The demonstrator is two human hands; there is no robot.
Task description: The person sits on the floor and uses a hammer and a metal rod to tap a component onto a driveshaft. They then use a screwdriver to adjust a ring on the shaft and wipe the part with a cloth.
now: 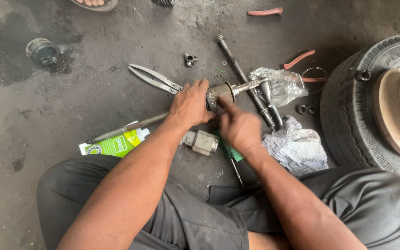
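Note:
My left hand (190, 105) is wrapped around a greasy metal joint (221, 94) on a long shaft (130, 127) that runs down-left across the floor. My right hand (238, 126) is just below the joint, with a finger pressed on its open face. A short metal stub (248, 85) sticks out of the joint toward the right. A grey metal sleeve (202, 141) lies on the floor under my hands.
Long-nose pliers (154, 78), a dark steel rod (244, 78), a crumpled plastic bag (281, 84), a striped rag (297, 147), a green box (114, 145), a green-handled screwdriver (231, 157), a small fitting (190, 59), a jar (43, 51), red-handled pliers (302, 60). A tyre (353, 106) stands right. A sandalled foot (93, 3) is at top.

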